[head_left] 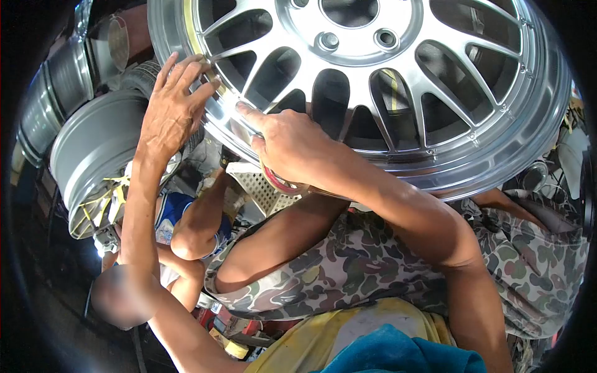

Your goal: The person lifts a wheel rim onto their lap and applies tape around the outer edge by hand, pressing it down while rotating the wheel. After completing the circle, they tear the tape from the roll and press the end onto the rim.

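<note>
I see a big silver alloy wheel (373, 81) filling the top of my view, face toward me, resting above my lap. My camouflage shorts (348, 267) spread below it, with a yellow and blue cloth (373, 348) at the bottom edge. To the left, a grey rim (93, 149) and more stacked rims (56, 87) crowd a dim, cluttered workshop. A second person in blue shorts (171, 214) sits below that. My left hand (174, 105) lies open, fingers spread flat on the wheel's lip. My right hand (283, 146) is closed, forefinger pressing the lip, gripping a tape roll (280, 181) underneath. A perforated white crate (261, 186) shows behind it.
</note>
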A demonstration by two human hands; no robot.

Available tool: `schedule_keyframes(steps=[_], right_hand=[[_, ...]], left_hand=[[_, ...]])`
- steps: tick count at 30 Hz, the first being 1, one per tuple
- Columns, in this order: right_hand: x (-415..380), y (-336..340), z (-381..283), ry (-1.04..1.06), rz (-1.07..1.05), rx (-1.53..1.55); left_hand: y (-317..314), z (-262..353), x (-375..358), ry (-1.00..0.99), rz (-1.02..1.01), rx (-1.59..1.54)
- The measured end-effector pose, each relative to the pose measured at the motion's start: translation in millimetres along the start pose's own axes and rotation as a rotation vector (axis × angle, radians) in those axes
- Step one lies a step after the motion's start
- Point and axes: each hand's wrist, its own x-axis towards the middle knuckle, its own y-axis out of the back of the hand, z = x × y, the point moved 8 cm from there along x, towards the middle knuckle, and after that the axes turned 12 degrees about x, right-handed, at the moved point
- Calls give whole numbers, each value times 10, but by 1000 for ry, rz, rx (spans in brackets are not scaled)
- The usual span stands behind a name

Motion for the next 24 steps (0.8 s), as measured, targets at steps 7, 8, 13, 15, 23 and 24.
schedule_keyframes(steps=[7, 8, 13, 15, 23, 24], right_hand=[[8, -46, 28, -22, -40, -10], [7, -48, 27, -15, -32, -25], [-4, -2, -14, -37, -48, -27], [-12, -11, -7, -51, -39, -7], [-112, 51, -85, -91, -47, -140], [-108, 55, -72, -93, -45, -141]], left_hand=[[-30, 124, -81, -22, -32, -8], [-14, 84, -68, -16, -26, 11], [41, -50, -5, 28, 28, 63], [28, 45, -18, -21, 26, 6], [-38, 56, -63, 11, 22, -40], [-32, 63, -53, 12, 22, -48]])
